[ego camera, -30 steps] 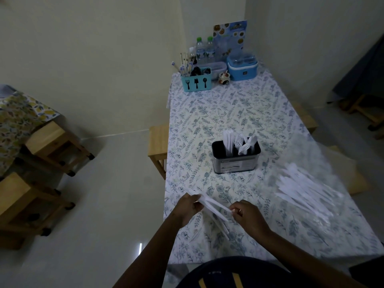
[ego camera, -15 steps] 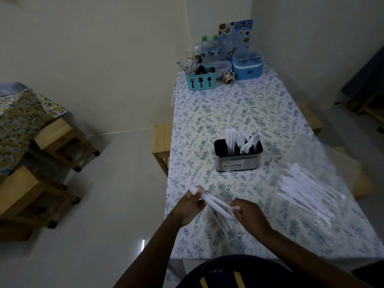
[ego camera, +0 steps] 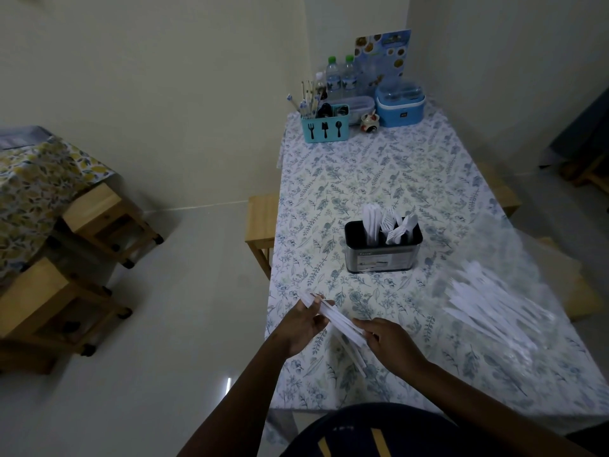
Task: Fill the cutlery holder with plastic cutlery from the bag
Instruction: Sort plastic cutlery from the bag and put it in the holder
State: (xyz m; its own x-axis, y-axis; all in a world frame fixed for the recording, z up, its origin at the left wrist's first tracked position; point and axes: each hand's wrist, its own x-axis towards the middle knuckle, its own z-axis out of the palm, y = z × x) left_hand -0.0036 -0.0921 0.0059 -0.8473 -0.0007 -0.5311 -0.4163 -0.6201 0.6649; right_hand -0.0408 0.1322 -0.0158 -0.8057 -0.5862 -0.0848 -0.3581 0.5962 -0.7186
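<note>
A dark metal cutlery holder (ego camera: 384,257) stands mid-table with white plastic knives, forks and spoons upright in it. To its right lies a clear plastic bag (ego camera: 514,265) with several white cutlery pieces (ego camera: 491,306) inside. Near the table's front left edge, my left hand (ego camera: 304,321) grips one end of a small bundle of white plastic cutlery (ego camera: 336,319). My right hand (ego camera: 387,338) pinches the bundle's other end. One more white piece (ego camera: 352,356) lies on the cloth under the bundle.
A floral cloth covers the table (ego camera: 362,179). At the far end stand a teal cutlery caddy (ego camera: 324,127), two water bottles (ego camera: 341,77), a blue lunch box (ego camera: 400,105) and a small figurine (ego camera: 369,123). Wooden stools (ego camera: 108,222) stand on the floor to the left, another (ego camera: 262,222) beside the table.
Both hands keep hold of the bundle and have shifted it slightly, drawing the pieces closer together. The camera view has drifted a little.
</note>
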